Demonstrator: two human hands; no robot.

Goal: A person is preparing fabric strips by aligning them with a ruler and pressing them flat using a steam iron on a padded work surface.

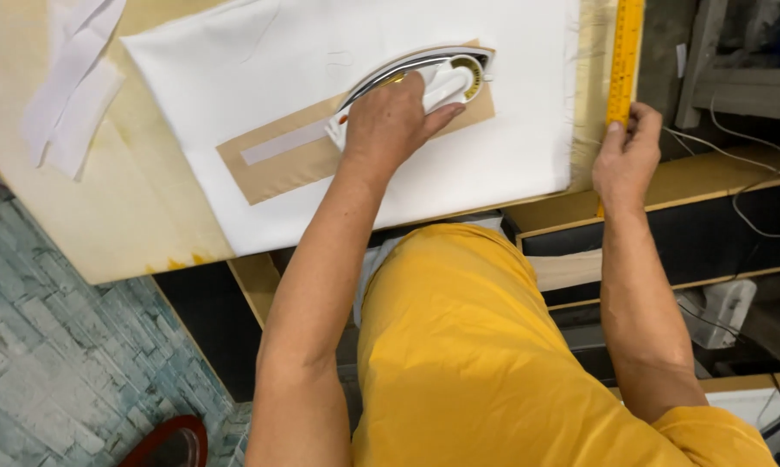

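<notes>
Gripping the handle of a white iron (424,78), the left hand (390,121) presses it onto a tan fabric strip (273,169) lying on white cloth (459,173) spread over the table (148,225). The right hand (627,160) rests with fingers curled around a yellow ruler (623,60) at the cloth's right edge. Left standing too long, the iron could scorch the strip; a cloth that slips could set a crease.
</notes>
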